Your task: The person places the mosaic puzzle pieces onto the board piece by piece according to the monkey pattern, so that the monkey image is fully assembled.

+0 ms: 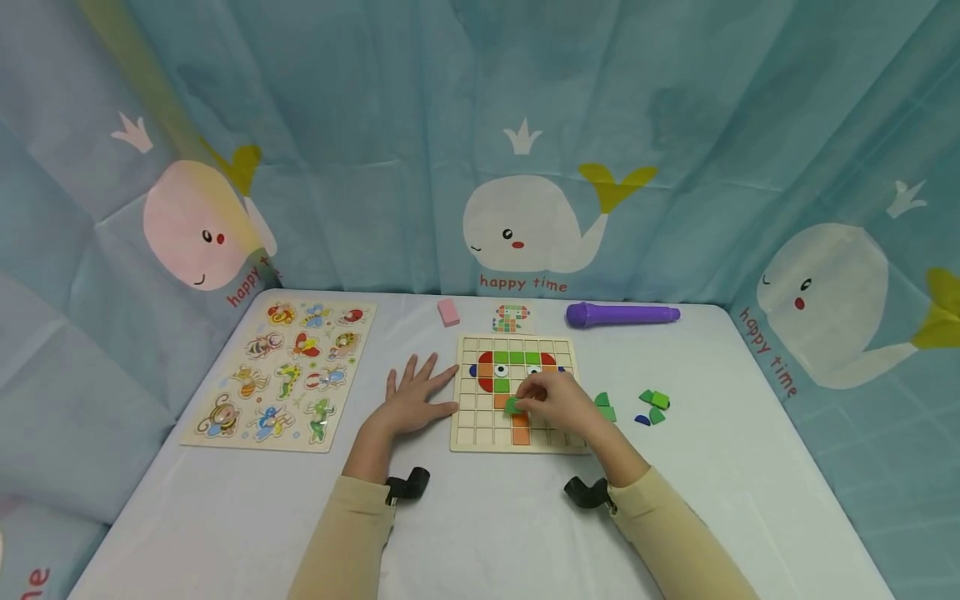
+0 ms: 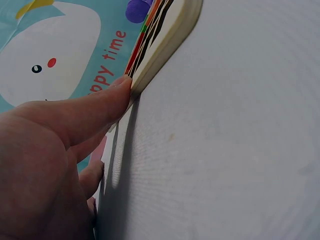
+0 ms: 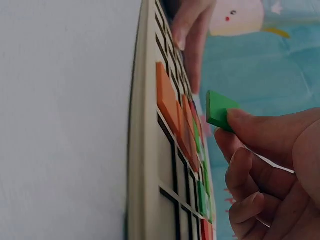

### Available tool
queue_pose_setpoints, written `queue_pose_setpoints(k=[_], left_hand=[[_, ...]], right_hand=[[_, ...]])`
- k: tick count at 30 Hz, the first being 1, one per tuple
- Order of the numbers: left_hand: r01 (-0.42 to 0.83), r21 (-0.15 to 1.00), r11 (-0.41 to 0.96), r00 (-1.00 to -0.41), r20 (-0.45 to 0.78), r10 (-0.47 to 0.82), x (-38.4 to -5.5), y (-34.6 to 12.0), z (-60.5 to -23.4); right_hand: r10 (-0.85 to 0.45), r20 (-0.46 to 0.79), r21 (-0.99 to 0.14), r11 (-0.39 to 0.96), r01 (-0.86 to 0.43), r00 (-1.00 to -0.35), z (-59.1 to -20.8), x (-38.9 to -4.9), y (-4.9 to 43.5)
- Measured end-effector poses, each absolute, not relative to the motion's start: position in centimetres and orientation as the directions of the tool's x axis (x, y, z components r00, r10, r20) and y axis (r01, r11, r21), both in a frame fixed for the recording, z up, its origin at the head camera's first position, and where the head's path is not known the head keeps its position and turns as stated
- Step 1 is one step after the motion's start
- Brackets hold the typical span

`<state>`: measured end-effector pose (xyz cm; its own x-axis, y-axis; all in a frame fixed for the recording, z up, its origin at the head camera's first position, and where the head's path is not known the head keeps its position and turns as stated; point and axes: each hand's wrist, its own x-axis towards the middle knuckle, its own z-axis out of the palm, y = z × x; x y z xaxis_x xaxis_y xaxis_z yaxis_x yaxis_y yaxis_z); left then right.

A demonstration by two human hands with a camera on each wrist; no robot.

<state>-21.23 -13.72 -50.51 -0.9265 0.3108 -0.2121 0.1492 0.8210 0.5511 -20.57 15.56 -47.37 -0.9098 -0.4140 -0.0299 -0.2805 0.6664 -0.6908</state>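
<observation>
My right hand [image 1: 557, 404] pinches a small green tile [image 3: 219, 109] between thumb and index finger, above the wooden grid board [image 1: 467, 435]. In the right wrist view the tile is apart from the board. Orange tiles [image 1: 521, 436], red curved tiles, green tiles and round-eyed tiles lie in the grid; my right hand covers part of it. Fingers spread, my left hand [image 1: 411, 402] lies flat on the table at the board's left edge. The left wrist view shows its thumb [image 2: 107, 102] touching that edge.
Loose green tiles [image 1: 606, 412] lie right of the board, with more green pieces [image 1: 658, 400] and a blue piece [image 1: 642, 420] beyond. Behind it are a pink block [image 1: 448, 312], a pattern card [image 1: 512, 317] and a purple microphone [image 1: 622, 315]. An insect-picture puzzle board [image 1: 300, 400] lies left.
</observation>
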Motion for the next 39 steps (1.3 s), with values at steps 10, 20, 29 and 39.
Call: queue_pose_setpoints(k=[10,20,29,39], left_hand=[[0.147,0.550,0.822,-0.924,-0.221,0.313,-21.3,-13.7,-50.5],[0.147,0.544,0.826,-0.925,-0.219,0.309,-21.3,-13.7,-50.5],[0.142,0.548,0.824,-0.923,-0.227,0.310,-21.3,-13.6,-50.4],[0.141,0.544,0.827,-0.925,-0.224,0.306,-21.4,-13.7,-50.6]], right_hand=[[-0.424,-0.070,-0.683,0.680,-0.266,-0.903,-48.3,-20.6,14.3],[-0.430,-0.069,-0.674,0.685,-0.276,-0.900,-48.1,-20.1,13.9],[-0.453,-0.038,-0.608,0.718,-0.339,-0.891,-48.5,-19.9,13.6],[-0.445,-0.059,-0.592,0.737,-0.328,-0.894,-48.1,-19.6,13.3]])
